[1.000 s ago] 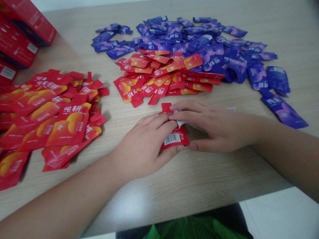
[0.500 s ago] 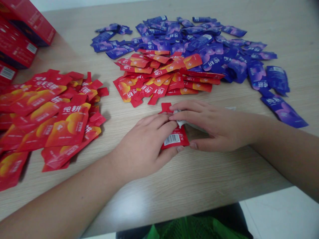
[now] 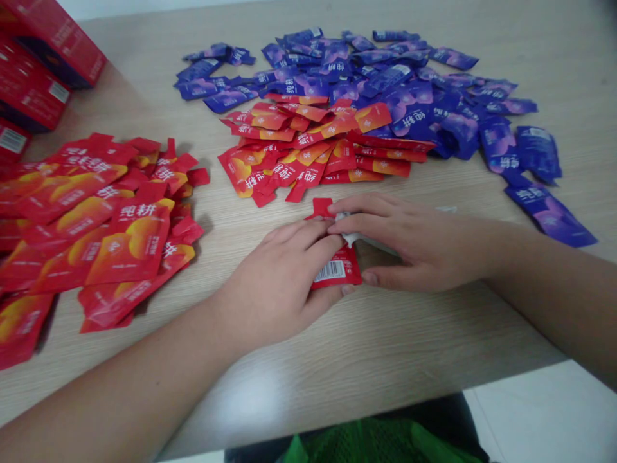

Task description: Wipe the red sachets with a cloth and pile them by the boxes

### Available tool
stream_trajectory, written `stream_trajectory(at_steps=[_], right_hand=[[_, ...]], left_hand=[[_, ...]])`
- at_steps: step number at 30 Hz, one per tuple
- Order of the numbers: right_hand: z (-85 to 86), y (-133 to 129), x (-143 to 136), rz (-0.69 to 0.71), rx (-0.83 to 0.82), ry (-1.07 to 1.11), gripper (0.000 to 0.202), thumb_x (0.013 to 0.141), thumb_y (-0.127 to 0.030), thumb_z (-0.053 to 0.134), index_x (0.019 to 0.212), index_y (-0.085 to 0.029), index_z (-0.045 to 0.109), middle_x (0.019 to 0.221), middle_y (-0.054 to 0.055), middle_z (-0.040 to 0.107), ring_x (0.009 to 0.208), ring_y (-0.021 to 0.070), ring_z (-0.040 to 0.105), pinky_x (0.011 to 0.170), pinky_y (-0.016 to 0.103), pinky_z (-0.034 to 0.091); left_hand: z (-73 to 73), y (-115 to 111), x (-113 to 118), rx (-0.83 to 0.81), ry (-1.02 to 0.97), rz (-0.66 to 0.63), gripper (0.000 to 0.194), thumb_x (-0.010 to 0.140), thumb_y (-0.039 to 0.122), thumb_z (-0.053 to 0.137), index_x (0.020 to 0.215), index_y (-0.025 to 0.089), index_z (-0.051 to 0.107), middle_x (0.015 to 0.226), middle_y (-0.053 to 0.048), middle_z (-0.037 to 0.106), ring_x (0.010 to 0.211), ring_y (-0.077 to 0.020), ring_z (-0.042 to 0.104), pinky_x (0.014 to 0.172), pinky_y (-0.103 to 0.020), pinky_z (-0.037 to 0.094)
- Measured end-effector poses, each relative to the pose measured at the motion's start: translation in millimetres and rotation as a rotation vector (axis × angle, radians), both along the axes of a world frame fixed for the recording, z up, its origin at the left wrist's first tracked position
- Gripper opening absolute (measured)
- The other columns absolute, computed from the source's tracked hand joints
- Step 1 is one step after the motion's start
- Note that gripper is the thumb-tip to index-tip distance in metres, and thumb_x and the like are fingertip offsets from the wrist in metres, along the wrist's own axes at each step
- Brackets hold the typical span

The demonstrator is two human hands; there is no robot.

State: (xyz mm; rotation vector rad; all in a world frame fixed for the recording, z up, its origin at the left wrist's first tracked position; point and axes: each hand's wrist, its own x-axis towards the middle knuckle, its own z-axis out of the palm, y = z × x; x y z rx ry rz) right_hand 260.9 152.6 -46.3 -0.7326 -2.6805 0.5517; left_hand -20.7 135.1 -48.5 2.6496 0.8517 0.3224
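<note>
Holds left hand (image 3: pixel 282 283) unclenched over a red packet (image 3: pixel 335 270), with fingers slightly bent across the upper part and thumb along the lower edge. Has that packet lying on the surface (image 3: pixel 385 360), barcode panel up near its lower end, red tab poking out beyond the fingertips. Sets right hand (image 3: pixel 424 244) at the packet's right side, index and middle fingertips on a bunched white tissue (image 3: pixel 348 238) over the packet's upper right part, close against the left fingers. Puts right thumb just beside the packet's lower right corner. Cannot tell from this view whether to record the right hand as closed on the tissue or only resting on it, palm side being hidden. Shows, beyond both hands, a middle pile of red packets (image 3: pixel 289 164), touching a wide spread of purple packets (image 3: pixel 414 116) behind and to the right. Shows also a larger pile of red packets (image 3: pixel 128 241) to the left, well apart from the hands, with red boxes (image 3: pixel 58 45) behind it. Includes green mesh cloth (image 3: pixel 361 444) below the near edge.
</note>
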Motion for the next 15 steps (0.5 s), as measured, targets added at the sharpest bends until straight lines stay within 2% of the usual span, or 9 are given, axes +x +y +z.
stream_trajectory(at_steps=[7,12,15], right_hand=[[-0.9,0.0,-0.7,-0.007,0.032,-0.023,0.068,0.104,-0.055,0.068,0.159,-0.017,0.055,0.161,0.023,0.056,0.152,0.0391,0.051,0.126,0.061,0.041],[-4.7,1.7,-0.2,-0.007,0.055,-0.007,0.078,0.098,-0.064,0.075,0.159,-0.020,0.055,0.162,0.021,0.056,0.152,0.0400,0.051,0.126,0.061,0.043],[-6.9,2.7,-0.5,-0.013,0.047,0.014,0.079,0.096,-0.064,0.078,0.158,-0.022,0.057,0.160,0.020,0.058,0.150,0.0402,0.053,0.124,0.062,0.044]], left_hand=[[-0.8,0.6,0.0,0.010,-0.010,-0.001,0.050,0.106,0.049,0.064,0.142,0.013,0.065,0.154,-0.020,0.063,0.147,-0.0397,0.057,0.125,-0.059,0.046],[-0.6,0.1,-0.6,0.018,-0.016,-0.010,0.052,0.105,0.046,0.066,0.145,0.014,0.062,0.154,-0.020,0.063,0.146,-0.0392,0.057,0.123,-0.060,0.048],[0.8,-0.4,-0.6,0.005,-0.014,-0.008,0.048,0.105,0.047,0.066,0.142,0.015,0.063,0.155,-0.020,0.062,0.147,-0.0394,0.057,0.124,-0.060,0.047]])
